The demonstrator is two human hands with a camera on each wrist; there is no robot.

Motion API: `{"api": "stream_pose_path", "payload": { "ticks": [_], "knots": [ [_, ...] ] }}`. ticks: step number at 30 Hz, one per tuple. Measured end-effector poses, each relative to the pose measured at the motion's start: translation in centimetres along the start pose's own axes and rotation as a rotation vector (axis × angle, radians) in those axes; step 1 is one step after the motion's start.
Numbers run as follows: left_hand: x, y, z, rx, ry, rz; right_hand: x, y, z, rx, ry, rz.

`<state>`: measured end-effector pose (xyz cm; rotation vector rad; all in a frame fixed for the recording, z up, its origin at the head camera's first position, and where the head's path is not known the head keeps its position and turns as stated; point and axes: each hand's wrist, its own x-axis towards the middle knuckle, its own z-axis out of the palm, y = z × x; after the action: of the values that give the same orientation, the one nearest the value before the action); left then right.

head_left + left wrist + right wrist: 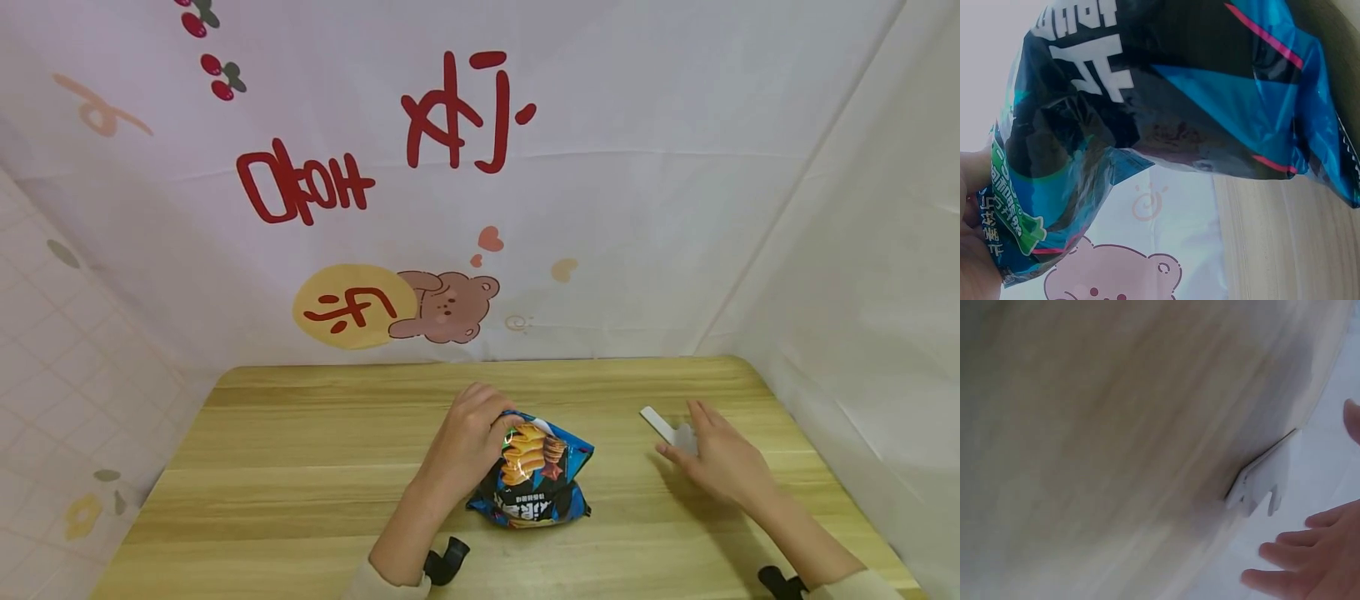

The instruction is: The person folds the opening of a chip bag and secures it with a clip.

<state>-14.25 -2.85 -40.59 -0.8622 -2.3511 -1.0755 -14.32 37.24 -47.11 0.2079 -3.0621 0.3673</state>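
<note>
Blue and black, the glossy snack bag (pixel 536 471) sits tilted at the counter (pixel 300 450), its upper left corner pinched between the thumb and fingers of the left hand (pixel 472 427). Right of the bag, a small white tool (pixel 657 423) with a notched piece rests on the wood; farther right of the bag, the right hand (pixel 722 458) is spread close by the tool, fingers extended, gripping nothing. The likeliest trouble lies with the bag: only one corner is held, so a tug could let the slick film slip free or swing the plump body round, and squeezing harder might crush whatever is inside. The tool looks thin, so a clumsy touch could skate it away; whether its notch is sharp cannot be told.
</note>
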Motion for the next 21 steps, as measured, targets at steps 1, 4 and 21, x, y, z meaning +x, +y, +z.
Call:
{"api": "stream_pose_path", "payload": {
  "ticks": [1,4,21],
  "knots": [
    [0.0,0.0,0.0,0.000,-0.001,0.001,0.0,0.1,0.1,-0.001,-0.015,0.011],
    [0.0,-0.1,0.1,0.001,0.006,0.011,0.1,0.5,0.2,0.002,-0.051,0.039],
    [0.1,-0.1,0.1,-0.001,0.013,0.017,0.2,0.8,0.6,0.020,-0.032,0.048]
  ]
}}
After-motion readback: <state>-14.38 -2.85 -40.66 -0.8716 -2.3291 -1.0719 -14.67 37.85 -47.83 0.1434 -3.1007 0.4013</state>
